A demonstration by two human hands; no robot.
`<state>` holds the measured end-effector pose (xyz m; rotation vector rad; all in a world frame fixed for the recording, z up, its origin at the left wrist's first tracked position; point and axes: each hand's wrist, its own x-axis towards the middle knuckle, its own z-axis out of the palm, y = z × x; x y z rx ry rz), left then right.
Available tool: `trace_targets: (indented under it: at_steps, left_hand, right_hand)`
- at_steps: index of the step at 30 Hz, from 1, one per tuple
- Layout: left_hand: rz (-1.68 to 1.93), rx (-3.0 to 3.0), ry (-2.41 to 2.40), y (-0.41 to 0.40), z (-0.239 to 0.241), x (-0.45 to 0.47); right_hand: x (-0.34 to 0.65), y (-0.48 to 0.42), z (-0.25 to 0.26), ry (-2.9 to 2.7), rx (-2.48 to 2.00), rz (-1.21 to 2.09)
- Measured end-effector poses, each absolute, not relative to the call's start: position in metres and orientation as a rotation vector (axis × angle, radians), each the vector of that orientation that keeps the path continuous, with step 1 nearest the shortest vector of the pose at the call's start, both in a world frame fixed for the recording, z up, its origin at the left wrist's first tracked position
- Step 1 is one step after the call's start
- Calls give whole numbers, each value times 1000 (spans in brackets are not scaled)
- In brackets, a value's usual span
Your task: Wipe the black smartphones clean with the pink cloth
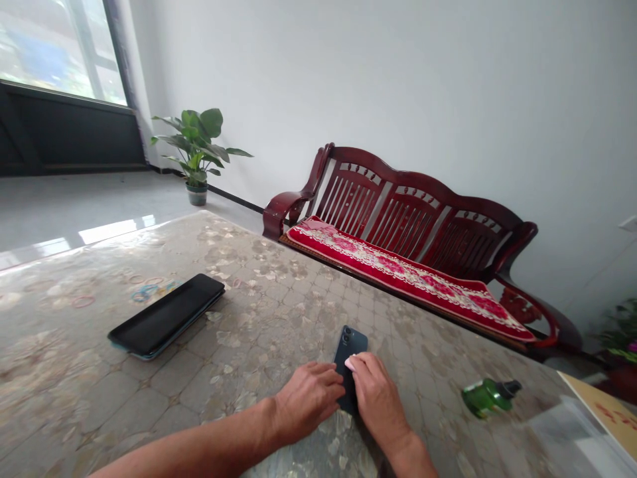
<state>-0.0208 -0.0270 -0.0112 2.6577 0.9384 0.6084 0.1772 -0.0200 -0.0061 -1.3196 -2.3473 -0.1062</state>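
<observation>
Phone (351,345), back up at six o'clock on the worktop (279,312), seems mid-rub: your right hand (379,397) narrowly pinches a small pale piece (350,363) over it, your left hand (307,399), its grip impossible to tell, sits by the nine-o'clock edge, and the next stroke calls for light, steady pressure.

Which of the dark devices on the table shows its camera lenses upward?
The dark blue phone by the right hand; the black device farther left lies screen up.

Daylight from the washed-out window (60,50) glares off the glossy floor (114,229), while the edges look soft and stretched.
</observation>
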Motion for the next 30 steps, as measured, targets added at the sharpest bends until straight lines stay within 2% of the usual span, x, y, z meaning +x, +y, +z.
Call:
trace_targets:
  at_steps: [5, 19, 30]
  left_hand:
    - [611, 2655, 943, -27, -12, -20]
    - [667, 2657, 908, -25, -16, -21]
    - [681, 2649, 925, -26, -16, -19]
  right_hand:
    - [185, -30, -9, -2345, -1263, 25]
    - [166, -12, -9, -2323, -1508, -395]
    - [161, -18, -9, -2271, -1329, -225]
